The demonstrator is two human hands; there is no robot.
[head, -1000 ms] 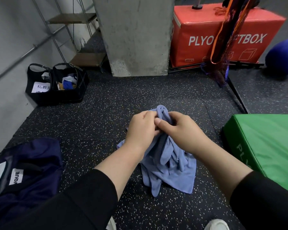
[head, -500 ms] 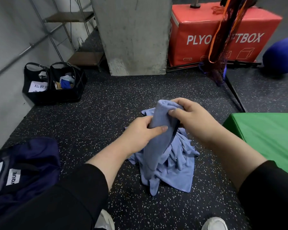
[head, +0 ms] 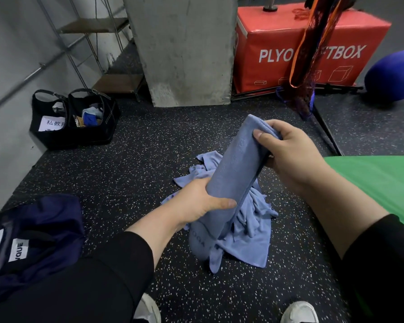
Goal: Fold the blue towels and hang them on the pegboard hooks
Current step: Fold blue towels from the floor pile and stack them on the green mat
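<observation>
A blue towel (head: 237, 164) is pulled up into a long slanted band above the speckled black floor. My right hand (head: 287, 152) pinches its upper end between thumb and fingers. Lower down, my left hand (head: 201, 201) grips the band, thumb across the front. Below both hands a crumpled heap of blue towels (head: 250, 231) lies on the floor, and the held towel's lower end hangs into it. No pegboard or hooks are in view.
A green foam block (head: 380, 183) lies at the right, a red plyo box (head: 313, 43) and a concrete pillar (head: 184, 47) behind. Two black bags (head: 72, 120) stand by the left wall, a navy bag (head: 33, 234) at near left. An orange-black net (head: 306, 54) hangs down; blue ball (head: 392, 73) far right.
My right hand has lifted the towel's upper end higher and to the right. My left hand has slid down the towel, so the band between them is longer.
</observation>
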